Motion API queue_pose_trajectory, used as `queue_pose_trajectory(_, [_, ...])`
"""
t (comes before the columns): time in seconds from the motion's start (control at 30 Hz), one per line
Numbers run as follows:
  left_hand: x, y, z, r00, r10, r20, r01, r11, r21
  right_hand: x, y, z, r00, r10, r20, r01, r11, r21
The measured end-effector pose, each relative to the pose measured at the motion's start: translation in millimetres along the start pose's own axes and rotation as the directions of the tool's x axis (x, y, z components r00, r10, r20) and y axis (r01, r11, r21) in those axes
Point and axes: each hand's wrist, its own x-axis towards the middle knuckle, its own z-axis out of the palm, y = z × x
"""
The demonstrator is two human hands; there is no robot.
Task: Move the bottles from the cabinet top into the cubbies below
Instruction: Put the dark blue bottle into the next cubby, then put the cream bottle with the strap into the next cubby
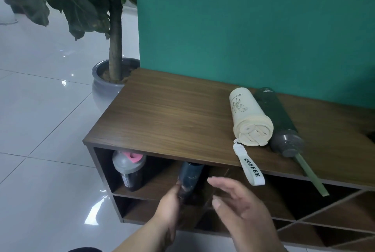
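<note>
The left hand (169, 205) clasps a dark bottle (189, 182) angled into the upper cubby (162, 182), its top hidden under the cabinet top (172, 113). The right hand (239, 209) hovers beside it, fingers spread, blurred. A shaker bottle (129, 170) stands further left.

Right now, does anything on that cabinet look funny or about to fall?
Yes. The cream bottle and dark green bottle lie on their sides on the cabinet top. The COFFEE strap and green straw stick out over its front edge.
</note>
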Motion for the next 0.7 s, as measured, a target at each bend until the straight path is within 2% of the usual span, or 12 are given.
queue_pose_trajectory(0.03, [-5,-2,1,1.0,0.015,-0.001,-0.015,1.0,0.013,-1,-14,-13,0.981,-0.117,-0.152,0.11,0.993,-0.052])
queue_pose_trajectory(0.07, [-6,-6,1,1.0,0.027,-0.001,-0.027,1.0,0.006,1,-27,-25,0.932,-0.245,-0.268,0.211,0.966,-0.15])
queue_pose_trajectory(0.13, [-17,-8,2,0.999,0.04,0.015,-0.039,0.999,-0.007,19,-44,-46,0.845,-0.387,-0.369,0.242,0.892,-0.381])
queue_pose_trajectory(0.23, [-40,-10,3,0.996,0.009,0.084,-0.009,1.0,-0.003,63,-59,-64,0.866,-0.331,-0.376,0.06,0.814,-0.578])
queue_pose_trajectory(0.33, [-56,-10,3,0.999,-0.004,0.052,0.005,1.0,-0.019,98,-60,-65,0.914,-0.292,-0.28,-0.062,0.582,-0.811])
queue_pose_trajectory(0.4, [-63,-6,1,0.999,-0.007,0.042,0.008,1.0,-0.015,112,-56,-60,0.939,-0.242,-0.245,-0.126,0.421,-0.898])
queue_pose_trajectory(0.5, [-67,-3,-7,0.999,0.048,0.026,-0.049,0.998,0.044,117,-55,-53,0.949,-0.22,-0.227,-0.158,0.294,-0.943])
queue_pose_trajectory(0.57, [-68,-3,-15,0.993,0.113,0.038,-0.115,0.991,0.069,114,-55,-51,0.943,-0.268,-0.198,-0.122,0.276,-0.953])
queue_pose_trajectory(0.6, [-69,-4,-18,0.991,0.129,0.039,-0.131,0.989,0.065,108,-58,-50,0.946,-0.269,-0.182,-0.097,0.3,-0.949])
queue_pose_trajectory(0.7, [-81,-3,-16,0.991,0.111,0.078,-0.116,0.991,0.061,72,-69,-44,0.957,-0.258,-0.133,0.012,0.493,-0.87])
